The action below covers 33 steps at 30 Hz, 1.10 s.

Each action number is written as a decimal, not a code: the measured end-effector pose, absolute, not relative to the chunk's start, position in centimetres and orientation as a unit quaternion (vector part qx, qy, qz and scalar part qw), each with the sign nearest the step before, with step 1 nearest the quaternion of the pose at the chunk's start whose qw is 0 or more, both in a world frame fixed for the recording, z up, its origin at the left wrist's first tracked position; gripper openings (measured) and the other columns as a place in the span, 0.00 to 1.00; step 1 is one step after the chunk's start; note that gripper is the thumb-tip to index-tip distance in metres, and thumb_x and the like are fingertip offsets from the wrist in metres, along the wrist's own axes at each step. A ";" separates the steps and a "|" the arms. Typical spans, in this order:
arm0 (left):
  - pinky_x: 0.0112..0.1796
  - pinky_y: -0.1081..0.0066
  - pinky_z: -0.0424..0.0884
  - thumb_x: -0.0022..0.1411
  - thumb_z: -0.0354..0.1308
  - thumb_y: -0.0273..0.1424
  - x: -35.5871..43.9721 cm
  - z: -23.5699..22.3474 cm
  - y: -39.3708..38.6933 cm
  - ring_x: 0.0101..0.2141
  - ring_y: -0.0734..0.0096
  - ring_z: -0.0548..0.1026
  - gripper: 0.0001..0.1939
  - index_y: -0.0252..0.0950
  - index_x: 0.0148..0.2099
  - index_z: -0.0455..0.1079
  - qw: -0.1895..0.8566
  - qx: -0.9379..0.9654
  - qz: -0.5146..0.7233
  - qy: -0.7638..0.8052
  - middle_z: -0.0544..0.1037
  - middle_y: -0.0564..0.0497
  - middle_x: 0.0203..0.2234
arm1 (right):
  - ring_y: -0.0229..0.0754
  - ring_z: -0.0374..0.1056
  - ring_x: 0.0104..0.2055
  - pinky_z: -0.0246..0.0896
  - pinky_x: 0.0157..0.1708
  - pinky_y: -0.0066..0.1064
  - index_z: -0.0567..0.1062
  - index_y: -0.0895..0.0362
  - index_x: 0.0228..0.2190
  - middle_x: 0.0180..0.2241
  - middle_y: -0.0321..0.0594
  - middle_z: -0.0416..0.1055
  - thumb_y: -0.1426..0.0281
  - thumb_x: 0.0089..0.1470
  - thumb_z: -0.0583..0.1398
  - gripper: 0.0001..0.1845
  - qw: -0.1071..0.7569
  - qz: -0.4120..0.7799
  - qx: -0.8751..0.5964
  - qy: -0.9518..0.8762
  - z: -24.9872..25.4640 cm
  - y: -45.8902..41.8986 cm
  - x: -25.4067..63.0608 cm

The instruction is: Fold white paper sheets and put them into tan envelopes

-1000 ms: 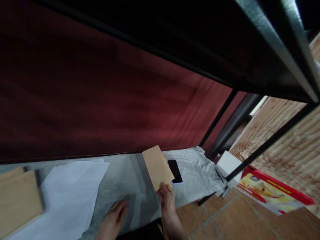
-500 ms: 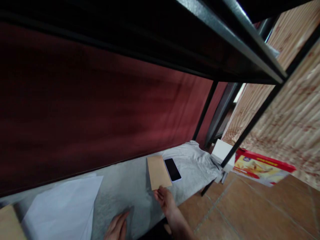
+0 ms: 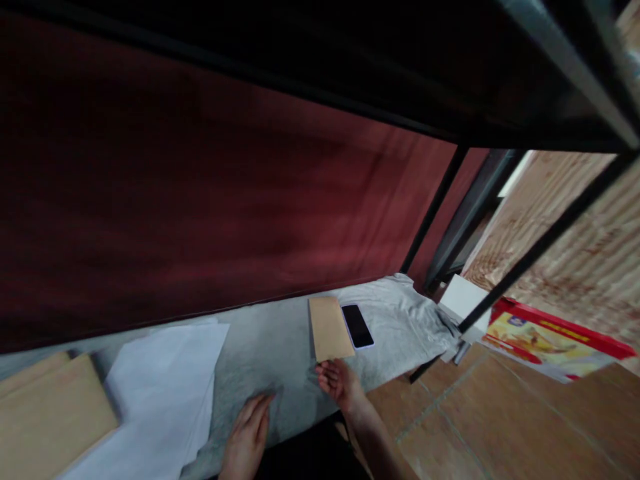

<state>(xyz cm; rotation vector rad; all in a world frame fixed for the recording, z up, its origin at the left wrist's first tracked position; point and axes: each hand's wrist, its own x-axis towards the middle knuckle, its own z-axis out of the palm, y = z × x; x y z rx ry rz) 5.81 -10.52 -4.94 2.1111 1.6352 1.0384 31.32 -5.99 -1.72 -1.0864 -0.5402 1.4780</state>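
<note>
A brown paper envelope point(image 3: 331, 328) lies flat on the grey cloth point(image 3: 260, 340), beside a dark-screened phone point(image 3: 357, 327) with a pale edge. My right hand point(image 3: 340, 385) is at the envelope's near edge, its fingers loosely curled and slightly apart, with nothing visible in them. Whether the fingertips still touch the envelope is hard to tell. My left hand point(image 3: 249, 430) rests over the cloth near its front edge, fingers stretched out and empty. To its left is a stack of white paper sheets point(image 3: 165, 380), partly covered by larger brown envelopes point(image 3: 60, 413).
A dark shelf point(image 3: 350, 87) hangs low above the cloth-covered surface, with black metal posts point(image 3: 435, 207) at the right. Behind runs a dark red panel point(image 3: 225, 227). A red and yellow box point(image 3: 555, 337) and a white box point(image 3: 465, 300) stand right, above the tiled floor point(image 3: 465, 413).
My view has shifted, so more of the brown envelopes at the left shows. My right hand has drawn back slightly from the small envelope's near edge, its fingers loosening.
</note>
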 end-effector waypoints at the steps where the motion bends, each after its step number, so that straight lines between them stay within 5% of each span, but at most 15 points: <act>1: 0.51 0.59 0.78 0.67 0.46 0.34 6.1 -4.3 -11.1 0.47 0.61 0.80 0.19 0.41 0.48 0.78 0.141 0.732 0.351 0.567 0.82 0.47 0.46 | 0.47 0.77 0.31 0.72 0.36 0.39 0.77 0.59 0.28 0.32 0.50 0.80 0.53 0.44 0.68 0.21 0.558 0.652 -0.460 -0.227 -1.7 -6.4 31.5; 7: 0.57 0.55 0.70 0.70 0.44 0.28 5.4 -1.2 -14.1 0.55 0.59 0.74 0.20 0.41 0.57 0.73 0.033 0.723 0.276 0.633 0.78 0.45 0.54 | 0.48 0.77 0.35 0.72 0.38 0.38 0.79 0.57 0.32 0.36 0.49 0.81 0.54 0.38 0.71 0.23 0.502 0.667 -0.501 -0.227 -2.4 -6.9 31.9; 14: 0.64 0.39 0.49 0.68 0.48 0.37 0.4 -0.8 -17.0 0.69 0.44 0.53 0.31 0.30 0.69 0.58 -0.106 0.569 0.155 0.800 0.58 0.33 0.68 | 0.52 0.77 0.35 0.73 0.36 0.40 0.79 0.57 0.31 0.36 0.51 0.81 0.52 0.32 0.73 0.26 0.489 0.659 -0.513 -0.252 -3.2 -6.9 32.0; 19: 0.60 0.44 0.59 0.69 0.49 0.41 -1.5 -0.7 -18.7 0.65 0.43 0.62 0.31 0.26 0.66 0.64 -0.057 0.527 0.061 0.846 0.63 0.30 0.65 | 0.49 0.77 0.34 0.73 0.35 0.39 0.79 0.56 0.32 0.35 0.47 0.81 0.54 0.35 0.73 0.24 0.496 0.645 -0.519 -0.263 -3.6 -7.4 31.6; 23: 0.59 0.49 0.62 0.68 0.48 0.30 -1.9 0.4 -19.2 0.63 0.49 0.66 0.24 0.33 0.64 0.67 -0.044 0.546 0.029 0.836 0.67 0.36 0.64 | 0.48 0.77 0.34 0.73 0.35 0.36 0.79 0.56 0.32 0.35 0.46 0.81 0.55 0.36 0.73 0.23 0.501 0.644 -0.514 -0.265 -3.6 -7.6 31.4; 27: 0.56 0.58 0.68 0.58 0.52 0.18 -2.9 1.4 -19.3 0.63 0.56 0.67 0.30 0.36 0.63 0.68 0.003 0.575 0.021 0.818 0.67 0.39 0.65 | 0.48 0.77 0.34 0.74 0.34 0.36 0.79 0.57 0.30 0.34 0.46 0.81 0.54 0.32 0.74 0.25 0.506 0.643 -0.510 -0.265 -3.5 -7.5 31.5; 33: 0.53 0.57 0.70 0.56 0.54 0.18 -4.7 2.4 -19.4 0.52 0.53 0.77 0.26 0.36 0.56 0.73 0.020 0.567 0.081 0.819 0.79 0.39 0.52 | 0.46 0.77 0.33 0.74 0.34 0.35 0.79 0.56 0.32 0.35 0.45 0.81 0.53 0.36 0.74 0.25 0.506 0.640 -0.508 -0.276 -3.6 -7.7 31.5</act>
